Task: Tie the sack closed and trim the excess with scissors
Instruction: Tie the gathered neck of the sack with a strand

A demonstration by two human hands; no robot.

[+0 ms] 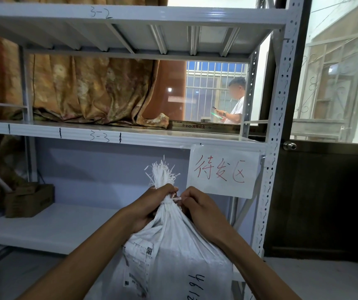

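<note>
A white woven sack (173, 252) stands in front of me, full, with printed labels showing through its side. Its mouth is gathered into a tight neck (167, 204), and a frayed tuft (162, 173) of white strands sticks up above it. My left hand (152, 204) grips the neck from the left, fingers curled round it. My right hand (197, 206) pinches a short white tie end (177, 198) that juts out of the neck on the right. No scissors are in view.
A grey metal rack (275, 126) stands behind the sack, with a white paper sign (221, 172) taped to its right side. A cardboard box (30, 200) sits on the low shelf at left. A dark door (325, 191) is at right; a person stands beyond the window.
</note>
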